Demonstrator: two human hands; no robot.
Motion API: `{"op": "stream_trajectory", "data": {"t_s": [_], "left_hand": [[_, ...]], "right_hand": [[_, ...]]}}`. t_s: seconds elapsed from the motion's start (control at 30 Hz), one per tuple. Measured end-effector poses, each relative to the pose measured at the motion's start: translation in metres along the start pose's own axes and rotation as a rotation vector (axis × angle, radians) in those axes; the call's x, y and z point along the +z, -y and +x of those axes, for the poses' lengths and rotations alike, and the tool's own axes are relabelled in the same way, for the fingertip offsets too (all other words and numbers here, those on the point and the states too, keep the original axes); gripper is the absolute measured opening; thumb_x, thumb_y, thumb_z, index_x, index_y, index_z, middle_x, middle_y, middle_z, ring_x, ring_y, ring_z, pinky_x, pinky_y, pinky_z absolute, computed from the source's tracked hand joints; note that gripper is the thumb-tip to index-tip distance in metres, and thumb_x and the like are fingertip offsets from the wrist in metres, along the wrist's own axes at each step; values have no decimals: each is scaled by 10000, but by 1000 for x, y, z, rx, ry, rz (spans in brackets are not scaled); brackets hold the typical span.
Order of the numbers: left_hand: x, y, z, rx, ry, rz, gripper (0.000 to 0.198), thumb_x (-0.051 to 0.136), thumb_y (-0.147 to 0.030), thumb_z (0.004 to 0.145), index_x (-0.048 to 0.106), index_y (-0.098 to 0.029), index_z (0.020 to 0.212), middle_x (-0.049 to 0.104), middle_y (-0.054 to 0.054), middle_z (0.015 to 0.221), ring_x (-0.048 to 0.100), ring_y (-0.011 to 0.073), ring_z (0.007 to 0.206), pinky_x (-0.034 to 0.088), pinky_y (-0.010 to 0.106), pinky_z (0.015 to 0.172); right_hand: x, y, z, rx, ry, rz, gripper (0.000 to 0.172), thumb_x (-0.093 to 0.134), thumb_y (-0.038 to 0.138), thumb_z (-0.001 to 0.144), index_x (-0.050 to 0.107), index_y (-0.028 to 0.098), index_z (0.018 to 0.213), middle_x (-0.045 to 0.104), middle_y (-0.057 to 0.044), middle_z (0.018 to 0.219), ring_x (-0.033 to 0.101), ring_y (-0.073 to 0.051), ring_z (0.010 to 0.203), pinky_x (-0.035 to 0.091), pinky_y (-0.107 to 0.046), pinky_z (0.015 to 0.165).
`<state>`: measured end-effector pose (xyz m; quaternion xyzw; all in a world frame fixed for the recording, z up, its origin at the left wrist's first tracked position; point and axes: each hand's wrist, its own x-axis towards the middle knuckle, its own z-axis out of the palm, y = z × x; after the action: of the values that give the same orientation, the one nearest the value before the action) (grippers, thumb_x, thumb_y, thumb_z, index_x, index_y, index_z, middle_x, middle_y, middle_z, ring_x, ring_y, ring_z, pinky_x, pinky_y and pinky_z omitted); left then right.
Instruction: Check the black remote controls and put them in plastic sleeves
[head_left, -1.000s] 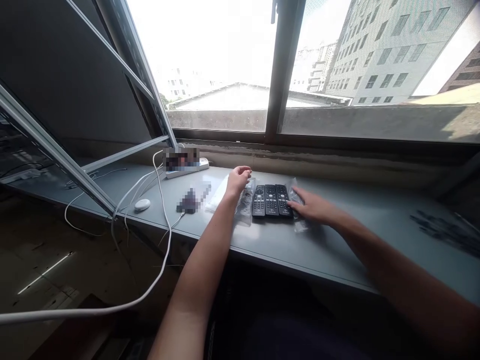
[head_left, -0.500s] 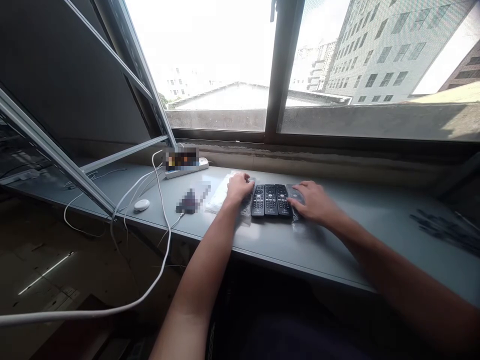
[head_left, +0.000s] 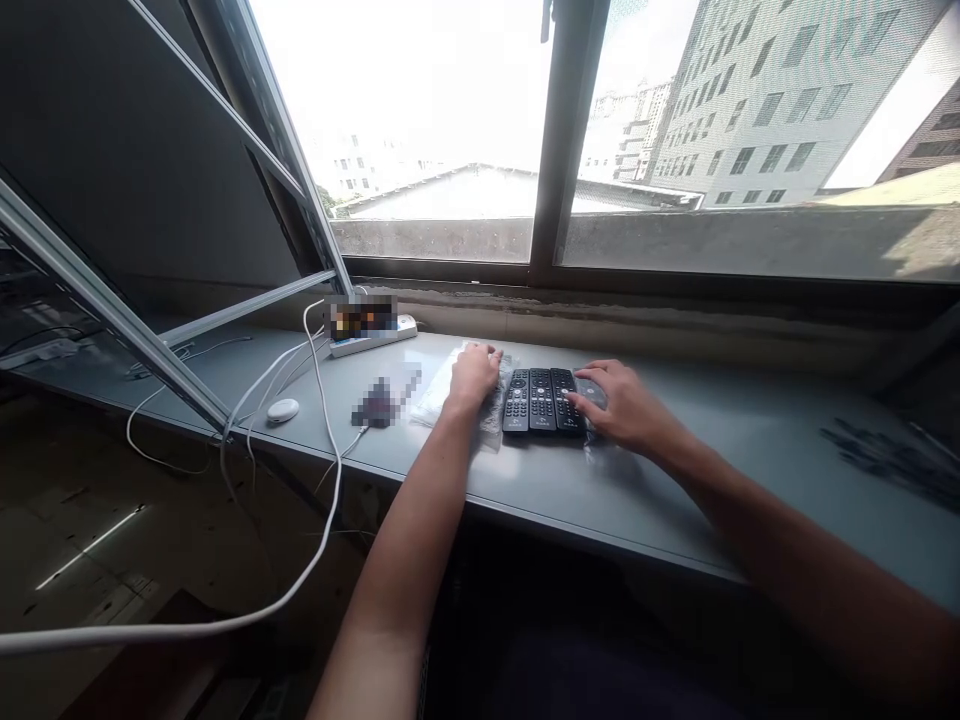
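Three black remote controls [head_left: 541, 402] lie side by side on the table, buttons up. Just left of them, my left hand [head_left: 474, 376] rests on clear plastic bags [head_left: 436, 395], fingers partly spread and apart from the remotes. On the other side, my right hand [head_left: 619, 405] reaches over the rightmost remote [head_left: 565, 385], thumb and forefinger parted at its edge. Clear plastic [head_left: 592, 450] shows beneath that hand; how far it extends is hidden.
A pixelated item [head_left: 379, 402] with a white cable lies left of the bags. Behind it stands a white power strip [head_left: 375, 342]. A white round object [head_left: 283, 411] sits near the front edge. Metal framing [head_left: 187, 375] rises at left; dark strips [head_left: 892, 460] lie at right.
My right hand has shifted slightly left, its thumb and forefinger now over the rightmost remote's edge. My left hand has drawn slightly left, away from the remotes. The remotes stay in place.
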<state>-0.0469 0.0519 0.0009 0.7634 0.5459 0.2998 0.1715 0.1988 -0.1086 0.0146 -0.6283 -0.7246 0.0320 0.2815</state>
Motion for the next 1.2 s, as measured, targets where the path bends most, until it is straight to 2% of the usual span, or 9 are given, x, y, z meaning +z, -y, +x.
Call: {"op": "stream_trajectory", "data": {"t_s": [0.1,0.23,0.43,0.53,0.63,0.9,1.03,1.1,1.2], "left_hand": [[-6,2,-3,-107,-17,175,377,475,-411,1140,779,-214,1245,712,209,1416,666,337,1322,466,433,1132],[-12,3,-6,-216,55,303,273,608,-312,1055,772,-201,1243,762,225,1337,705,343,1284,490,431,1079],[-15,4,-4,-281,96,303,237,613,-258,1026,803,-191,1152,806,240,1227,768,357,1178,544,409,943],[-15,5,-3,-279,98,305,255,610,-212,1004,813,-190,1157,806,245,1222,771,366,1164,547,428,943],[-15,4,-4,-254,52,276,292,586,-204,1011,796,-184,1212,792,247,1242,752,384,1196,538,462,982],[-22,-7,-11,-143,-186,83,274,485,-241,1103,704,-171,1252,715,238,1318,695,381,1232,501,473,1064],[-25,-15,-12,-33,-288,-174,237,480,-280,1124,695,-204,1191,710,200,1298,679,347,1202,499,469,1088],[-24,-18,-11,38,-255,-346,201,519,-302,1118,695,-208,1136,729,172,1233,683,312,1134,522,441,1046],[-19,-23,-9,178,-89,-584,169,615,-353,1082,704,-209,1069,749,109,1096,676,251,1021,535,374,955]], "right_hand": [[-1,2,0,-14,-13,6,507,617,533,1065,757,186,1407,664,-221,1471,619,-441,1393,493,-608,1230],[-1,4,0,-18,-20,22,493,613,529,1070,765,186,1389,673,-215,1454,634,-426,1379,517,-589,1209],[-3,9,-2,-16,2,49,477,615,538,1078,774,203,1379,670,-211,1468,660,-410,1365,543,-568,1189],[-3,10,-2,-12,3,47,476,616,542,1079,780,210,1377,675,-207,1467,660,-413,1369,549,-569,1185],[-2,10,-2,-15,-8,46,472,613,543,1078,785,213,1370,683,-201,1453,666,-411,1360,556,-565,1177],[-3,11,-2,-21,-18,65,450,621,521,1070,791,198,1334,687,-209,1436,675,-416,1333,554,-571,1161],[-3,13,-2,-48,-39,73,415,621,503,1075,788,205,1311,704,-198,1421,668,-405,1342,548,-564,1161],[-3,15,-2,-76,-54,87,404,626,489,1074,786,201,1309,716,-195,1408,670,-403,1337,541,-569,1165],[-4,18,-1,-108,-82,129,392,638,462,1071,779,210,1337,743,-177,1384,688,-394,1312,535,-570,1173]]}}
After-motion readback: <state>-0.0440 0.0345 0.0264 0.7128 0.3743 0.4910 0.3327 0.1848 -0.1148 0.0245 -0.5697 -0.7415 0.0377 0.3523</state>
